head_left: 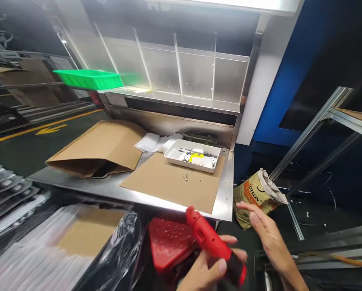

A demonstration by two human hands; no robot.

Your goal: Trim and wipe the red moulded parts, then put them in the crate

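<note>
White plastic tray (193,155) on cardboard sheet (169,186), dark bits (209,154) and yellow label (196,157) inside, steel bench (226,190) beyond — left hand (205,270) gripping red plastic tool (209,238) below bench edge, right hand (267,230) open wide beside it.

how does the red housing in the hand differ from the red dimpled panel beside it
The red plastic housing is long and narrow, while the red dimpled panel is broad and wedge-shaped. The left hand holds the housing, but neither hand holds the panel. Both are the same bright red.
</note>
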